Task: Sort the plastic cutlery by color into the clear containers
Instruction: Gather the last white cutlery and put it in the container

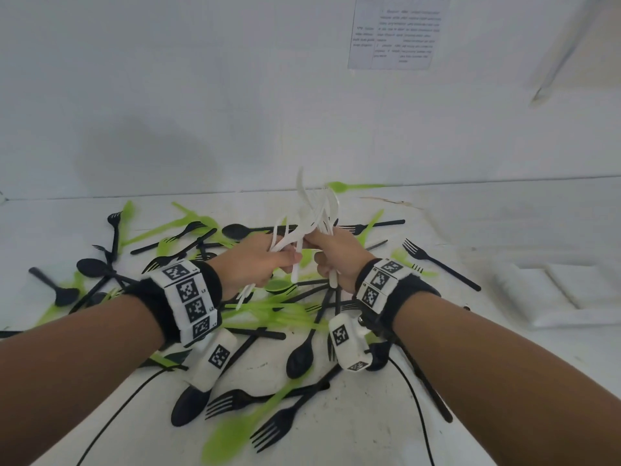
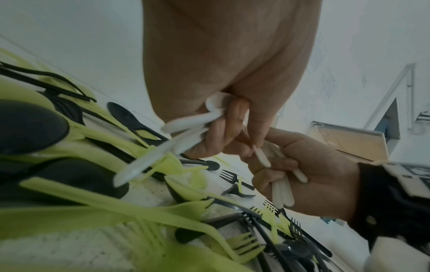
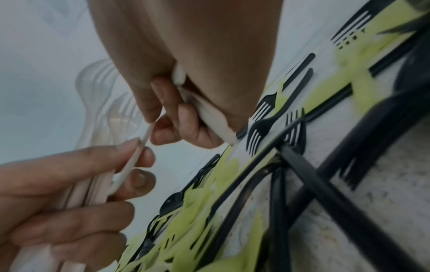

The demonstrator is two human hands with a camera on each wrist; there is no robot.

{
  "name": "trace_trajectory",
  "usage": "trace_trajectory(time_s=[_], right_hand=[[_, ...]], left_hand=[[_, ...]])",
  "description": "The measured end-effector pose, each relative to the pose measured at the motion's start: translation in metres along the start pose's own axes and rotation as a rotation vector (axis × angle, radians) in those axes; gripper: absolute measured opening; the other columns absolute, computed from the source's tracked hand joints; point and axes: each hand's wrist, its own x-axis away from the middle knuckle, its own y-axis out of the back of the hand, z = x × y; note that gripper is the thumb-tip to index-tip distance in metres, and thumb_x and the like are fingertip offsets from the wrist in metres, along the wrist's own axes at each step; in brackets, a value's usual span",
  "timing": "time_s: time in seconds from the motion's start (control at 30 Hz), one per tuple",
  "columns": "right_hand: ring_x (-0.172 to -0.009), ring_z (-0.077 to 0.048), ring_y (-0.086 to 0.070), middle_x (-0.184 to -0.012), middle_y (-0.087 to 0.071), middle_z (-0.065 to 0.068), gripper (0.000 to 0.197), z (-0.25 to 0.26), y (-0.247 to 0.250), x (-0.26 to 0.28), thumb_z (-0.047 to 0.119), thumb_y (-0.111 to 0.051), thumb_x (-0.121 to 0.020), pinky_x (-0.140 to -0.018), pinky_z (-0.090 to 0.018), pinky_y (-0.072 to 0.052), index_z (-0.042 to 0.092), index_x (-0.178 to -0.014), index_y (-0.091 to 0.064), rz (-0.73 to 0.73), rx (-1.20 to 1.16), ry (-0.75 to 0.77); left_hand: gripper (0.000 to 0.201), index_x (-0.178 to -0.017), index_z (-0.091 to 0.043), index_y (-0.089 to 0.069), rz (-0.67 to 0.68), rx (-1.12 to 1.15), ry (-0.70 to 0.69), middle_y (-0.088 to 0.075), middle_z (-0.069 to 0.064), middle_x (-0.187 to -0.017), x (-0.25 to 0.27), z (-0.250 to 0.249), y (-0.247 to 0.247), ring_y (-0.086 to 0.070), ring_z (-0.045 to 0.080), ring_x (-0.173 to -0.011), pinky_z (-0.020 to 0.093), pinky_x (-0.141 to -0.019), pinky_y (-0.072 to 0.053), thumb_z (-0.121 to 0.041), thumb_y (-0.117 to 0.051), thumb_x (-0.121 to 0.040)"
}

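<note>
Both hands meet above the pile in the head view. My left hand [image 1: 277,260] has its fingers curled round a bunch of white cutlery [image 1: 285,240], whose handles [image 2: 184,127] stick out below the fist. My right hand [image 1: 324,260] grips a second white bundle [image 1: 322,206], heads fanned upward and handles [image 2: 282,189] showing under the palm. In the right wrist view the left hand's fingertips [image 3: 139,147] pinch one thin white handle [image 3: 137,152] that reaches up to the right hand's fingers [image 3: 160,103]. Black cutlery [image 1: 300,356] and green cutlery [image 1: 268,309] lie scattered beneath.
The white table [image 1: 386,415] ends at a white wall with a printed sheet [image 1: 396,31]. A clear container [image 1: 568,294] lies at the right, faint against the table. Black cables [image 1: 416,415] run from the wrist cameras across the table's front.
</note>
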Motion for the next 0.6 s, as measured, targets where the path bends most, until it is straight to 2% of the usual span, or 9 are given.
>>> trace_trajectory(time_s=[0.07,0.1,0.17,0.23,0.33,0.43,0.53,0.6], right_hand=[[-0.043,-0.01,-0.026,-0.083,-0.074,-0.002,0.015,0.001,0.006,-0.001,0.021,-0.057,-0.1,-0.039,-0.022,-0.024,0.008,-0.105,-0.06,-0.091,-0.046,0.009],[-0.042,-0.012,-0.026,-0.081,-0.075,-0.002,0.016,0.002,0.01,-0.003,0.02,-0.056,-0.099,-0.04,-0.023,-0.025,0.006,-0.106,-0.058,-0.164,-0.054,0.017],[-0.043,-0.014,-0.027,-0.075,-0.073,-0.002,0.018,0.003,0.019,-0.004,0.02,-0.056,-0.098,-0.041,-0.024,-0.024,0.006,-0.109,-0.055,-0.293,-0.012,0.034],[-0.044,-0.013,-0.03,-0.07,-0.065,-0.001,0.015,0.004,0.025,-0.003,0.022,-0.056,-0.098,-0.042,-0.025,-0.025,0.013,-0.109,-0.06,-0.345,0.045,0.051],[-0.044,-0.011,-0.038,-0.066,-0.061,0.004,0.019,0.003,0.021,0.002,0.025,-0.059,-0.098,-0.042,-0.024,-0.031,0.019,-0.113,-0.069,-0.324,0.083,0.137],[-0.05,-0.002,-0.049,-0.064,-0.06,0.01,0.018,0.0,0.003,0.006,0.03,-0.064,-0.096,-0.052,-0.023,-0.039,0.027,-0.112,-0.072,-0.279,0.116,0.224],[-0.051,0.001,-0.052,-0.069,-0.063,0.007,0.018,-0.004,-0.019,0.012,0.027,-0.067,-0.095,-0.058,-0.021,-0.039,0.02,-0.111,-0.072,-0.215,0.063,0.259],[-0.06,-0.001,-0.059,-0.075,-0.068,0.005,0.017,-0.01,-0.031,0.015,0.022,-0.067,-0.097,-0.06,-0.017,-0.045,0.013,-0.111,-0.072,-0.17,0.062,0.297]], left_hand=[[0.03,-0.114,-0.009,-0.059,-0.028,0.036,0.048,-0.053,0.002,-0.087,-0.001,0.0,-0.004,-0.034,0.011,-0.054,0.026,-0.051,-0.032,-0.032,-0.069,-0.096],[0.032,-0.116,-0.011,-0.055,-0.048,0.069,0.076,-0.051,0.004,-0.091,-0.002,-0.001,-0.006,-0.035,0.011,-0.055,0.027,-0.052,-0.033,-0.032,-0.068,-0.096],[0.024,-0.11,-0.01,-0.049,-0.094,0.178,0.111,-0.05,0.005,-0.097,-0.002,-0.001,-0.006,-0.035,0.012,-0.055,0.028,-0.055,-0.033,-0.028,-0.061,-0.1],[0.017,-0.107,-0.01,-0.049,-0.133,0.284,0.113,-0.053,0.004,-0.097,-0.004,-0.002,-0.005,-0.036,0.012,-0.054,0.029,-0.057,-0.034,-0.024,-0.056,-0.103],[0.012,-0.11,-0.007,-0.051,-0.169,0.394,0.086,-0.061,0.007,-0.094,-0.004,-0.006,-0.005,-0.043,0.012,-0.053,0.025,-0.052,-0.039,-0.017,-0.055,-0.105],[0.018,-0.118,-0.001,-0.055,-0.22,0.466,0.074,-0.063,0.008,-0.088,-0.007,-0.007,-0.007,-0.046,0.013,-0.055,0.025,-0.05,-0.039,-0.014,-0.055,-0.105],[0.021,-0.117,-0.001,-0.055,-0.284,0.562,0.077,-0.063,0.007,-0.09,-0.011,-0.008,-0.009,-0.039,0.011,-0.052,0.025,-0.049,-0.033,-0.018,-0.055,-0.105],[0.022,-0.112,-0.001,-0.056,-0.275,0.608,0.059,-0.064,0.003,-0.083,-0.011,-0.01,-0.011,-0.035,0.01,-0.049,0.025,-0.047,-0.03,-0.022,-0.052,-0.106]])
